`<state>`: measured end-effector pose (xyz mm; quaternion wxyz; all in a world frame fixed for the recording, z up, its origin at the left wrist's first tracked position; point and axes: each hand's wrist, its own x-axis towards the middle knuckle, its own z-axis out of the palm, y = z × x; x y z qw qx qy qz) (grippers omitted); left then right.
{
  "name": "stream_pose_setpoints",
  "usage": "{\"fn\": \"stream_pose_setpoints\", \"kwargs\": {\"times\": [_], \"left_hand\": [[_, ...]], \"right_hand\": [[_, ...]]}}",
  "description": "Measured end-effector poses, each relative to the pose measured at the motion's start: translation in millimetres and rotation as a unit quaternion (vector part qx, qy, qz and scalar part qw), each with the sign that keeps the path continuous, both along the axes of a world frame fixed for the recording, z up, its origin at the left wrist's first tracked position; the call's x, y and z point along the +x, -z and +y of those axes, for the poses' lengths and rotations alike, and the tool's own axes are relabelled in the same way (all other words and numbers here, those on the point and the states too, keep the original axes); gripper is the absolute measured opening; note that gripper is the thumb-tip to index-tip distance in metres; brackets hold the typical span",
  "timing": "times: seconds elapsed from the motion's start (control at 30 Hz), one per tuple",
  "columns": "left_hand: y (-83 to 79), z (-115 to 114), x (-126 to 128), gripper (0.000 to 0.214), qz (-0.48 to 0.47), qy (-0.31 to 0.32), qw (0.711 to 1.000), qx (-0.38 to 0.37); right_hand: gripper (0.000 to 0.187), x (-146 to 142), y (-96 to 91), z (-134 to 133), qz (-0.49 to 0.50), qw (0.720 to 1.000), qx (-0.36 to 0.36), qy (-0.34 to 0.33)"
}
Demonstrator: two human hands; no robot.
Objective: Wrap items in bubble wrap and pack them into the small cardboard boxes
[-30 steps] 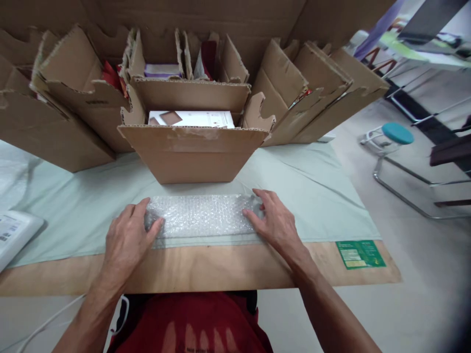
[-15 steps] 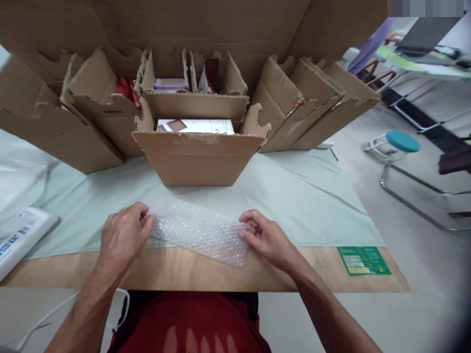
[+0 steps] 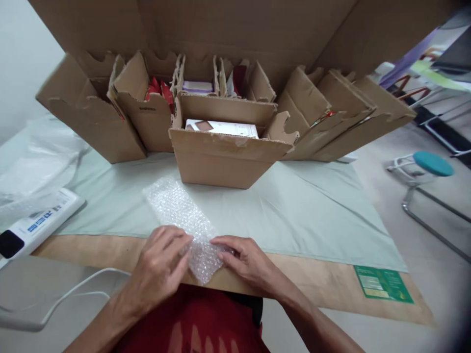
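A strip of clear bubble wrap lies lengthwise on the pale green cloth, its near end hanging over the wooden table edge. My left hand and my right hand both pinch that near end, fingers curled, close together right in front of my red shirt. An open cardboard box with a white flat package inside stands just beyond the wrap.
Several open cardboard boxes fan out behind, under a tall cardboard backing. A white device with a cable lies at the left. A green label sticks to the table edge at the right; a teal stool stands beyond.
The bubble wrap has turned from lying crosswise to pointing away from me. My hands have come together at its near end, and my head has shifted right.
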<state>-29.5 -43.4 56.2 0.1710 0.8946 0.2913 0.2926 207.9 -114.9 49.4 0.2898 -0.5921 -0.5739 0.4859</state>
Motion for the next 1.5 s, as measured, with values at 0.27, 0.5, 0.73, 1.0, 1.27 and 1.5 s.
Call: {"fn": "stream_pose_setpoints", "kwargs": {"times": [0.27, 0.5, 0.73, 1.0, 1.27, 1.5], "left_hand": [[26.4, -43.8, -13.9, 0.055, 0.029, 0.019, 0.999, -0.015], [29.6, -35.2, -5.5, 0.025, -0.106, -0.112, 0.986, -0.07], [25.9, -29.3, -10.6, 0.02, -0.101, -0.189, 0.952, -0.217], [34.3, -29.0, -15.3, 0.032, -0.044, -0.182, 0.981, -0.042], [33.8, -28.3, -17.7, 0.046, 0.035, -0.18, 0.982, -0.035], [33.2, -29.9, -18.2, 0.038, 0.052, -0.192, 0.98, -0.005]], "right_hand": [[0.021, -23.1, -7.1, 8.3, 0.273, 0.951, -0.122, 0.075], [0.036, -15.7, -12.1, 12.5, 0.254, 0.962, -0.07, 0.077], [0.062, -10.6, -6.5, 38.1, 0.029, 0.997, 0.064, -0.009], [0.041, -38.8, 4.1, 57.5, -0.116, 0.991, 0.057, -0.016], [0.043, -35.0, 1.2, 47.0, -0.252, 0.936, 0.243, -0.03], [0.035, -17.0, -5.9, 29.6, -0.295, 0.885, 0.287, -0.217]]}}
